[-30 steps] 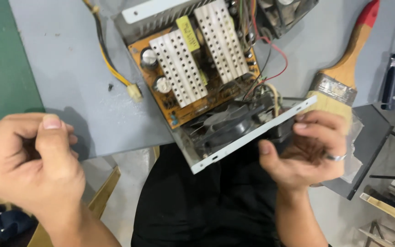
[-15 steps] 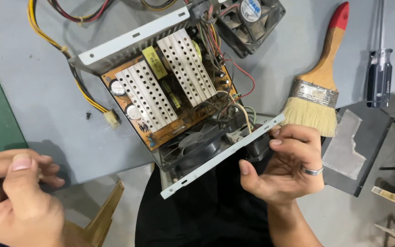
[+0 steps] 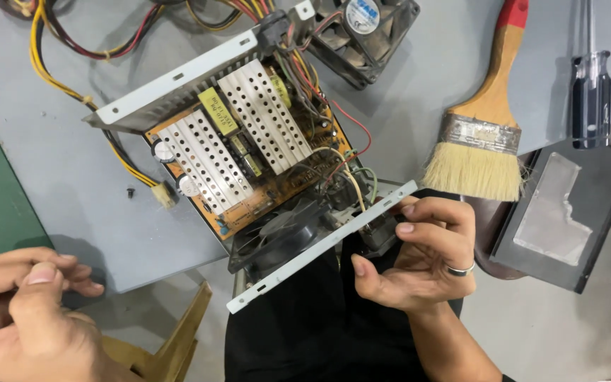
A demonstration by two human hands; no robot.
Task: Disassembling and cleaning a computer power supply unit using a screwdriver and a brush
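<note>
Fingers of your right hand curl loosely around the near corner of the PSU, tips on the metal rim and thumb underneath; it reads as a light steadying touch, not a firm pinch. Your left hand sits at 8 o'clock, off the table, thumb pressed against the bunched fingers. Something small may be pinched there, but I cannot tell.

The PSU lies open in the middle, its near edge hanging past the table edge over your lap, board and heatsinks exposed.

Risks:
- The overhang is carried mostly by that one hand. Let go and the case could tip off toward 6 o'clock.
- The rim is bare sheet metal, so sliding your fingers along it could cut them.
- The capacitors on the board's left edge may hold charge. Keep your fingers off the board.
- The loose fan at 12 o'clock hangs on thin wires; dragging the case would strain them.
- A tiny screw lies at 9 o'clock by the yellow cable and could easily get swept off.
- The brush at 2 o'clock overhangs the edge, screwdriver beside it, and a bump from your wrist could knock it down.
</note>
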